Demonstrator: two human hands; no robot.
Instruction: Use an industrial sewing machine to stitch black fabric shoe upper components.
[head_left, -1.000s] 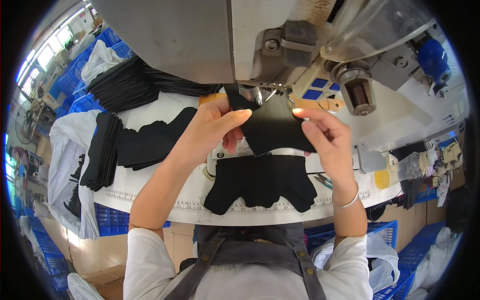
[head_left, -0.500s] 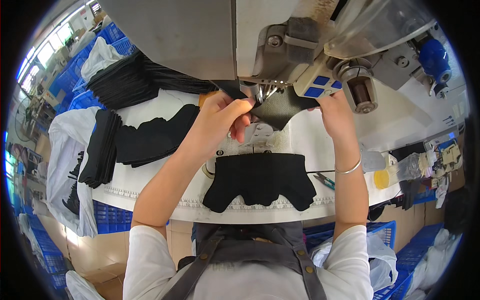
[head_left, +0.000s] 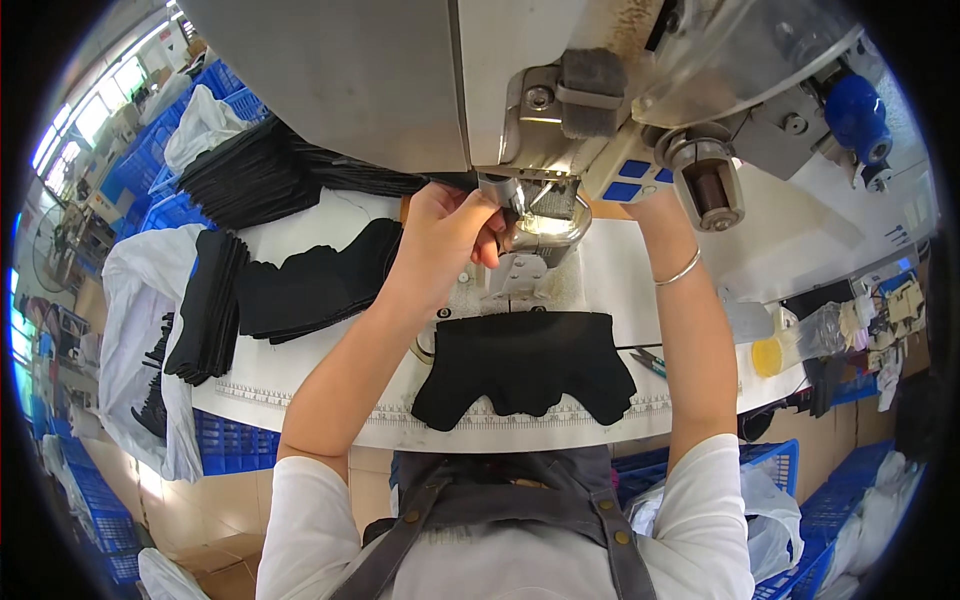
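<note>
My left hand (head_left: pixel 448 232) is at the left side of the sewing machine's lit needle area (head_left: pixel 540 215). Its thumb and forefinger are pressed together, and what they hold, if anything, is hidden. Dark fabric (head_left: pixel 458 180) shows just behind that hand. My right hand (head_left: pixel 657 207) reaches behind the machine's cream control box with blue buttons (head_left: pixel 632 180), which covers its fingers. In front of the machine a black cut fabric piece (head_left: pixel 525 365) with a scalloped near edge lies flat on the white table (head_left: pixel 330 405).
Left of my left arm lie stacked black cut pieces (head_left: pixel 320 280), with taller stacks (head_left: pixel 245 175) behind. A white plastic bag (head_left: pixel 130 300) hangs over the left edge. Snips (head_left: pixel 650 362) lie beside my right forearm. A thread bobbin (head_left: pixel 715 190) hangs at right.
The dark fabric that spread between my hands under the needle no longer shows there. My right hand has moved further behind the control box; my left hand stays beside the needle area.
</note>
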